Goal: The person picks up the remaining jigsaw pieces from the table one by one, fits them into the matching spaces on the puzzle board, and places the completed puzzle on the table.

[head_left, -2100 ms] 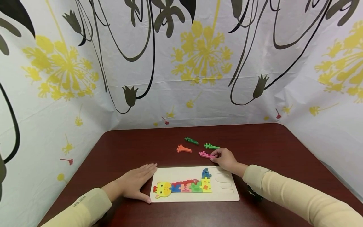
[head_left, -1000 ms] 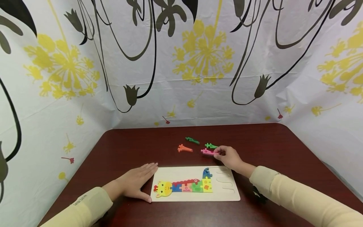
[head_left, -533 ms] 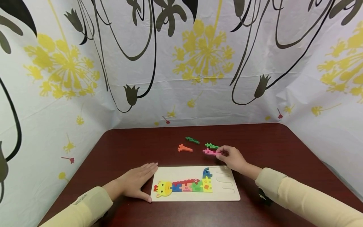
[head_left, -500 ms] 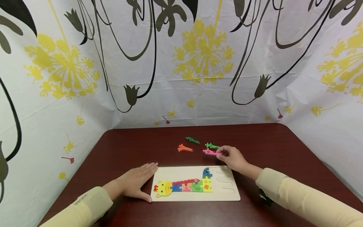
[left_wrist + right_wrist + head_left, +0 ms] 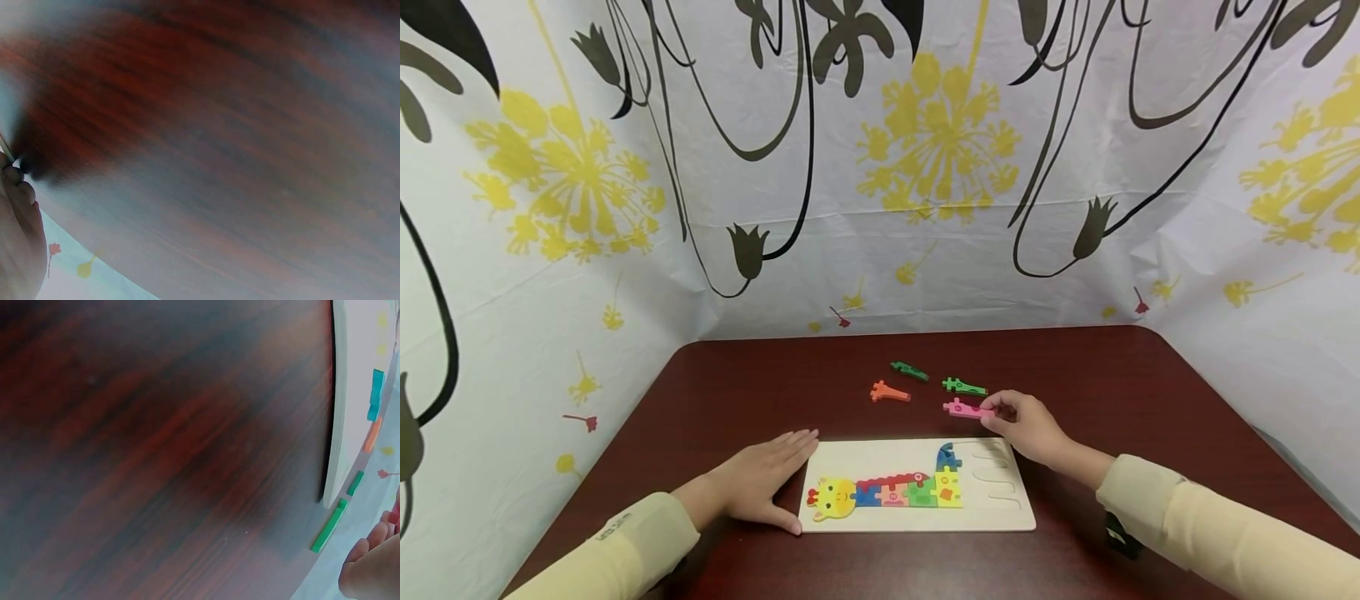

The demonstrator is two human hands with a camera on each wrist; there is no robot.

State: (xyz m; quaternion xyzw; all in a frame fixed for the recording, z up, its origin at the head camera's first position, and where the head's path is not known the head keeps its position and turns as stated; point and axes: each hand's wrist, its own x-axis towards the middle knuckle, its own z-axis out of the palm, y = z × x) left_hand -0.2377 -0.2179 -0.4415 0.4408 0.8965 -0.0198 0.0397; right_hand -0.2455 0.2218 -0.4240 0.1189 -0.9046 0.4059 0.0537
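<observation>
Head view: right hand (image 5: 1026,426) pinches pink piece (image 5: 965,409), right of centre, lower half of frame. Left hand (image 5: 756,481), thumb spread from straight fingers, touches left edge of board (image 5: 868,461), lower centre.

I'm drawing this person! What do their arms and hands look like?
Pale yellow sleeves with wide cuffs. The left sleeve has small dark marks; something black shows under the right sleeve. The left hand and right hand have no gloves.
</observation>
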